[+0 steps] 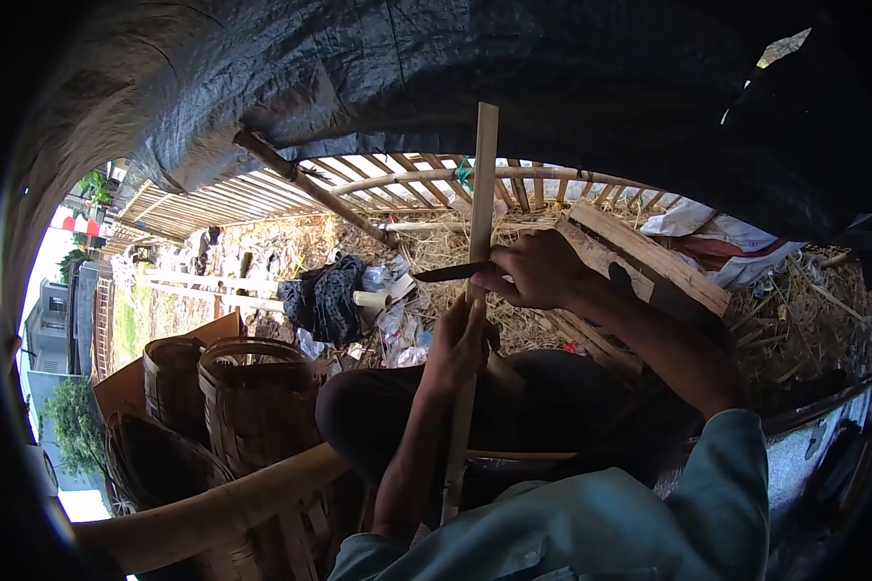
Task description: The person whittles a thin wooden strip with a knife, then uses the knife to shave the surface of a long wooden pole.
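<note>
A long, flat bamboo strip point(484, 174) stands nearly upright in the view, running from my lap up past both hands. My left hand point(452, 351) is wrapped round the strip at its middle, fingers closed. Just above it, my right hand point(533, 271) grips a knife whose dark blade point(448, 273) points left and lies across or close to the strip. The knife's handle is hidden inside the right hand. Whether the blade's edge touches the strip cannot be made out.
Woven baskets point(262, 397) stand at lower left beside a thick bamboo rail point(223, 499). Wooden planks point(649, 254) lie at right. A dark cloth point(325, 300) and litter lie on the straw-covered ground. A bamboo fence point(417, 184) runs behind, under a dark tarp point(552, 77).
</note>
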A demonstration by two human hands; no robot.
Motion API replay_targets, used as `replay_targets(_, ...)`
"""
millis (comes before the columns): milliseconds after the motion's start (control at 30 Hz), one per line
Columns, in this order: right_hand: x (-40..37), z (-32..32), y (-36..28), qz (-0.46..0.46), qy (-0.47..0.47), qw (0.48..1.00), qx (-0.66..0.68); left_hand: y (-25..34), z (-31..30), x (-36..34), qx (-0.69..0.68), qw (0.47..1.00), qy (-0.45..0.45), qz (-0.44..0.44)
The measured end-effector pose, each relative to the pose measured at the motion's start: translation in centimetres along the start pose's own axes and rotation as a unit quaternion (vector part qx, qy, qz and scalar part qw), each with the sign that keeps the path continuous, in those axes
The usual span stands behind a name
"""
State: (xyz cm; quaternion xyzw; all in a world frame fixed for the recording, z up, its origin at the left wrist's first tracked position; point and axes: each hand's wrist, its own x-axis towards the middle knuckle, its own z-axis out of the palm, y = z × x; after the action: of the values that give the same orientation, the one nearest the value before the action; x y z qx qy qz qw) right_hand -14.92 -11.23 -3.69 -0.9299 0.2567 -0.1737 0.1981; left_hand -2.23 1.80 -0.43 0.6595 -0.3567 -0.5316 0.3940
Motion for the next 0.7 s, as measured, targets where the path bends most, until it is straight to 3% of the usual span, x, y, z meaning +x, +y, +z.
replay_targets(167, -0.2, -0.3, -0.1, 0.000, -0.004, 1.000, 0.031, -1.5, -0.1, 1.3, 0.027, 0.994, 0.030, 0.100)
replay_targets(267, -0.1, -0.6, -0.1, 0.006, -0.021, 0.999, 0.032, -2.2, 0.2, 2.0, -0.050, 0.987, 0.016, 0.154)
replay_targets(367, -0.1, -0.6, 0.0, 0.012, -0.025, 0.999, 0.040, 0.1, 0.4, 0.9, -0.158, 0.986, -0.019, 0.048)
replay_targets(467, -0.2, -0.2, 0.0, 0.004, -0.022, 0.999, 0.040, -1.3, -0.3, 1.9, -0.143, 0.988, -0.043, 0.031)
replay_targets(567, 0.1, -0.5, -0.7, 0.021, -0.022, 0.998, 0.046, -1.1, 0.5, 2.0, -0.046, 0.997, 0.021, 0.058)
replay_targets(667, 0.1, -1.2, -1.9, 0.036, -0.030, 0.999, 0.025, -2.4, 0.0, 2.0, 0.190, 0.944, 0.073, 0.260)
replay_targets(700, 0.3, -1.3, -2.1, 0.037, -0.031, 0.999, 0.013, -2.1, 0.0, 2.0, 0.198, 0.942, 0.086, 0.258)
